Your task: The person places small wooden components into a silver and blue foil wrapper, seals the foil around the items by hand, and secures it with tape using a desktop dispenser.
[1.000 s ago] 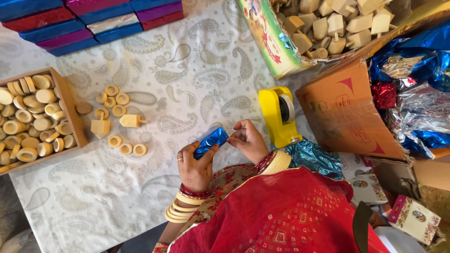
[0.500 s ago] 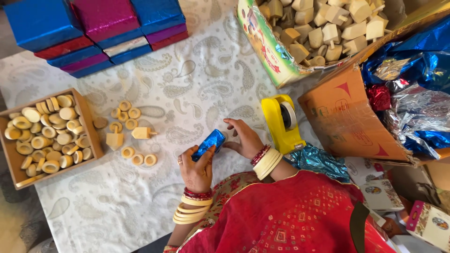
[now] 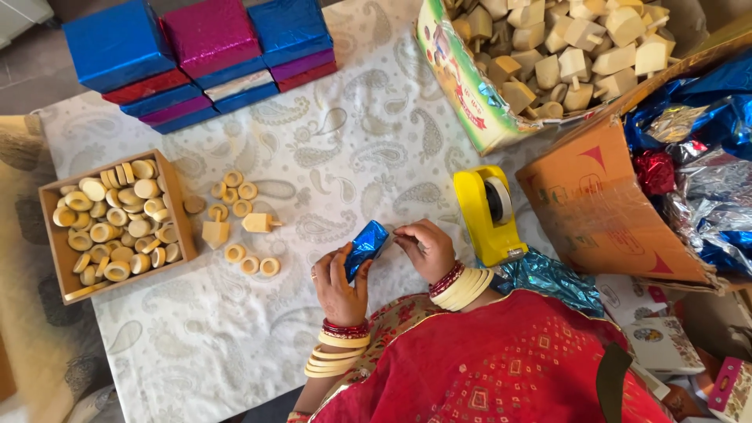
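Observation:
My left hand [image 3: 338, 283] grips a small object wrapped in shiny blue foil [image 3: 366, 247], held tilted just above the white paisley cloth [image 3: 345, 149]. My right hand [image 3: 425, 248] pinches the foil's right end with its fingertips. Both wrists carry cream and red bangles. A yellow tape dispenser [image 3: 487, 214] stands just right of my right hand. Left of my hands lie loose wooden rings [image 3: 248, 265] and two small wooden blocks with pegs [image 3: 261, 223].
A low cardboard tray of wooden rings [image 3: 113, 223] sits at left. Stacked foil-wrapped boxes in blue, pink and red [image 3: 196, 55] stand at the back. A carton of wooden pieces [image 3: 548, 55], a brown cardboard box [image 3: 595, 204] and crumpled foil sheets [image 3: 697, 157] lie at right.
Both hands stay on the blue foil piece; my right hand's fingers have shifted along its end. The head camera has tilted, so more of the stacked boxes shows at the top.

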